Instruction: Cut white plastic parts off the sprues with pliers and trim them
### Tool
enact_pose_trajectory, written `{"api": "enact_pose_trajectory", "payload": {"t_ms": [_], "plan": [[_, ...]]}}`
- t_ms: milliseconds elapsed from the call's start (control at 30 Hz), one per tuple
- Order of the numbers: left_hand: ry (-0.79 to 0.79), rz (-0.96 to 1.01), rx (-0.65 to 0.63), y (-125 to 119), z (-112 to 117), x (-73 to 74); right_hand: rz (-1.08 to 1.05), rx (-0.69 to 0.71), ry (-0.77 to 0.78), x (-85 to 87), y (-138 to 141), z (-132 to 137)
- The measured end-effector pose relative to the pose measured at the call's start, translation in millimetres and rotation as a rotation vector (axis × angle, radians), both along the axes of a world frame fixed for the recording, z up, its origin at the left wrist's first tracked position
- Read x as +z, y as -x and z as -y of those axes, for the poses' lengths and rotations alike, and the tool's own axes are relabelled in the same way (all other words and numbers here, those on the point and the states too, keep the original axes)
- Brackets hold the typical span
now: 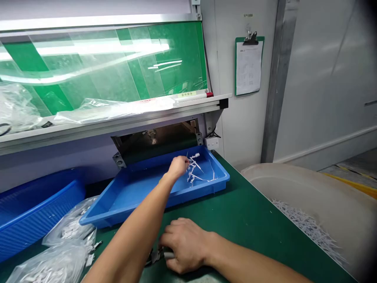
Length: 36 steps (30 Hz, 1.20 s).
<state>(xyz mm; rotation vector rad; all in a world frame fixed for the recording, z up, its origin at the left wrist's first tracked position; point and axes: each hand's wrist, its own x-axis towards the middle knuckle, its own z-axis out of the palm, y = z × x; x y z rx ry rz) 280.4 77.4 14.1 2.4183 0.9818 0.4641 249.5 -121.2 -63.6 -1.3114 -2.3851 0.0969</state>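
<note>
Little of the writing is legible. A green clipboard (249,66) is hanging on the wall at upper right, and the print on its sheet is too small to read. The same goes for the small tag (248,15) above it and the yellowish label (187,94) on the shelf edge at upper centre, beside a red-capped marker (196,96).

At the centre of the frame the left hand (177,167) is reaching into the blue tray (138,192), its fingertips pinching a white plastic sprue (194,173) that is lying in the tray's far right corner. The sprue's thin branches are tangling together, so how many pieces there are is hard to tell.

At lower centre the right hand (185,243) is resting on the green table (250,220), fingers curling closed over a hand tool (156,255). Only its metal tip and a bit of grey handle are showing, so its kind is unclear.

Clear plastic bags (67,236) of pale parts are lying at lower left, cut off by the frame edge, next to a blue basket (35,212). At right a large pale tub (294,184) is holding white scraps (309,228). The lens is blurring its far edge.
</note>
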Motion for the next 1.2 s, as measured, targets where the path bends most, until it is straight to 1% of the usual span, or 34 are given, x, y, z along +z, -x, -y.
{"api": "enact_pose_trajectory", "payload": {"t_ms": [33, 100, 167, 200, 233, 267, 333, 367, 400, 467, 500, 567, 767, 933, 1200], "plan": [[0.032, 0.088, 0.023, 14.1, 6.7, 7.8, -0.014, -0.02, -0.003, -1.1, -0.6, 0.0], [0.107, 0.257, 0.05, 52.3, 24.6, 20.5, -0.078, -0.062, -0.006, -1.5, -1.3, 0.1], [0.204, 0.402, 0.075, 99.5, 46.8, 25.0, -0.21, -0.131, 0.0, 0.8, -1.3, 0.8], [0.294, 0.497, 0.096, 123.7, 58.5, 23.4, -0.299, -0.182, 0.007, 2.8, -1.1, 1.5], [0.513, 0.698, 0.153, 146.7, 69.9, 19.3, -0.392, -0.235, 0.015, 5.0, -0.9, 2.2], [0.692, 0.856, 0.21, 167.3, 80.9, 12.8, -0.474, -0.282, 0.022, 7.2, -0.6, 3.1], [0.998, 1.084, 0.302, 198.1, 100.4, -4.8, -0.575, -0.342, 0.035, 10.2, 0.3, 4.4], [1.092, 1.128, 0.326, 207.7, 108.8, -14.7, -0.594, -0.354, 0.038, 10.8, 1.0, 4.9], [1.165, 1.149, 0.337, 213.7, 116.2, -24.3, -0.597, -0.354, 0.043, 10.6, 1.8, 5.2], [1.278, 1.165, 0.341, 217.3, 128.2, -40.0, -0.575, -0.345, 0.068, 8.7, 4.2, 5.5], [1.316, 1.171, 0.337, 216.5, 132.8, -45.4, -0.557, -0.341, 0.086, 7.4, 5.6, 5.7], [1.366, 1.177, 0.322, 213.2, 139.5, -51.1, -0.514, -0.334, 0.123, 4.9, 8.5, 6.1], [1.436, 1.148, 0.252, 213.5, 147.5, -52.4, -0.456, -0.341, 0.173, 3.7, 13.4, 8.6], [1.429, 1.133, 0.196, 215.6, 149.9, -54.8, -0.442, -0.338, 0.179, 3.3, 12.2, 9.7], [1.43, 1.064, 0.169, 216.6, 147.9, -56.6, -0.356, -0.343, 0.237, -1.0, 8.4, 9.7]]}}
